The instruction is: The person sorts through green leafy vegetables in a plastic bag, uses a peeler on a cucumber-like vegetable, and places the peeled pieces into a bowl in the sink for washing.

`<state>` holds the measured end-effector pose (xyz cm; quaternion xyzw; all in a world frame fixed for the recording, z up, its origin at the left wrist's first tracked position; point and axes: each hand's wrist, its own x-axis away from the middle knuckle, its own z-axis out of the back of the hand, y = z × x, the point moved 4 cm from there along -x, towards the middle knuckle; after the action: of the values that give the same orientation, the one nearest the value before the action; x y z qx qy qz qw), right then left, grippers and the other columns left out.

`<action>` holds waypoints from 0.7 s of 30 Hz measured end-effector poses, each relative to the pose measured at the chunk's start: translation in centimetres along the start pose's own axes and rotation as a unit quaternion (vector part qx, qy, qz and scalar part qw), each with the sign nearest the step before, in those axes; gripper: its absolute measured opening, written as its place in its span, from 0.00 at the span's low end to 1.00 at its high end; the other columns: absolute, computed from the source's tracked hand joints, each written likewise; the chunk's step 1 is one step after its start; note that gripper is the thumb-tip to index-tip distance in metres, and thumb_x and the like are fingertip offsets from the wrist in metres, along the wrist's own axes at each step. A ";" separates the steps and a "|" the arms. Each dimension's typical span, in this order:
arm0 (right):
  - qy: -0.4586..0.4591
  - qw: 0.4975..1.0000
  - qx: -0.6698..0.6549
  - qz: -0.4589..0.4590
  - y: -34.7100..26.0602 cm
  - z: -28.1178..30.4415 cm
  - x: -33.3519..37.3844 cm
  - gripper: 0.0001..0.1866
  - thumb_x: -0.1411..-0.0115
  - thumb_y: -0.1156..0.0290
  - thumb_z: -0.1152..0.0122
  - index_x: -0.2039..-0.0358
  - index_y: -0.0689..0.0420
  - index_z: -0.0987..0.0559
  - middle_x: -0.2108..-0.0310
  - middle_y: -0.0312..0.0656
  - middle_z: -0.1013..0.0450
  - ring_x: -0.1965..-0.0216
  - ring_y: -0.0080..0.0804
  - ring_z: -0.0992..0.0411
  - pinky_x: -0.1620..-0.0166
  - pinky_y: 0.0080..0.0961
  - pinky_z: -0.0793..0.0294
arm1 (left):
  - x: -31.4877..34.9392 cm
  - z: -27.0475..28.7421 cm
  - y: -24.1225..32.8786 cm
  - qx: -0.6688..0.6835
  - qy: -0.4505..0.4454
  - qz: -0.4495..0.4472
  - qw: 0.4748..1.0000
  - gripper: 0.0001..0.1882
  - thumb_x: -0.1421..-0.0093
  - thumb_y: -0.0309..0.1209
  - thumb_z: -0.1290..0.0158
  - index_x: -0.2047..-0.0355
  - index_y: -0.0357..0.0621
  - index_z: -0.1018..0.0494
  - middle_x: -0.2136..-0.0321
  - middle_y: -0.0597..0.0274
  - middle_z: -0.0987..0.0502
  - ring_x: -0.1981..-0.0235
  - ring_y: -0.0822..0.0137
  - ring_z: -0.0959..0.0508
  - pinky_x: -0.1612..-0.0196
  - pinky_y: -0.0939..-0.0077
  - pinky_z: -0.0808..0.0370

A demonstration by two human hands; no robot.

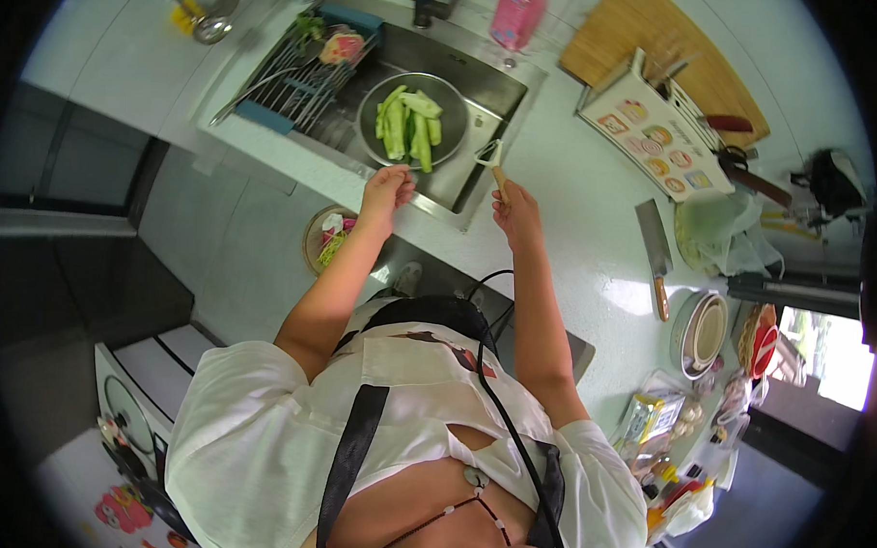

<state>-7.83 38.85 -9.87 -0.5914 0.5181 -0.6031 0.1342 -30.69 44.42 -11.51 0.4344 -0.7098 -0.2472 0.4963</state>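
My right hand (517, 217) is closed around the wooden handle of a peeler (498, 170), its looped metal head pointing up over the sink's right edge. At the sink's front rim, my left hand (389, 189) has its fingers curled together. Whatever they may hold is too small to make out. Just beyond the left hand, a round metal bowl (454, 104) sits in the steel sink (496, 80). Several long, pale-green peeled vegetable pieces (395, 128) lie in it, a few reaching over its near rim.
A rack (292, 93) with greens and a pinkish item spans the sink's left side. Below the counter edge stands a round bin (313, 241) with scraps. To the right lie a cleaver (656, 245), a knife holder (646, 131), a cutting board (616, 29) and stacked bowls (701, 336).
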 end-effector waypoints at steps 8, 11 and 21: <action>-0.129 0.989 0.056 0.035 0.4 -6.8 -5.1 0.27 0.44 0.61 0.49 0.47 0.58 0.42 0.61 0.40 0.35 0.72 0.25 0.32 0.70 0.20 0.31 | 5.0 6.7 1.7 0.069 0.114 -0.056 0.989 0.09 0.43 0.28 0.55 0.63 0.43 0.31 0.70 0.67 0.29 0.71 0.76 0.28 0.69 0.85 0.29; -0.096 0.990 0.101 0.008 0.5 -7.5 -4.9 0.30 0.45 0.63 0.48 0.45 0.58 0.46 0.54 0.44 0.38 0.67 0.29 0.31 0.68 0.24 0.30 | 7.2 8.7 0.9 0.086 0.144 -0.074 0.983 0.09 0.43 0.28 0.56 0.62 0.43 0.31 0.71 0.67 0.29 0.71 0.76 0.28 0.69 0.85 0.30; -0.116 0.993 -0.028 0.010 1.3 -2.8 -1.1 0.19 0.43 0.66 0.52 0.52 0.59 0.35 0.59 0.42 0.32 0.68 0.23 0.33 0.69 0.15 0.32 | 11.3 8.4 0.6 0.042 0.180 -0.077 0.980 0.10 0.43 0.30 0.55 0.61 0.41 0.32 0.69 0.63 0.28 0.68 0.71 0.27 0.63 0.79 0.29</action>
<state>-10.51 40.51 -10.86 -0.6560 0.5215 -0.5143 0.1824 -40.09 34.30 -8.79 0.5456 -0.5828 -0.1729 0.5769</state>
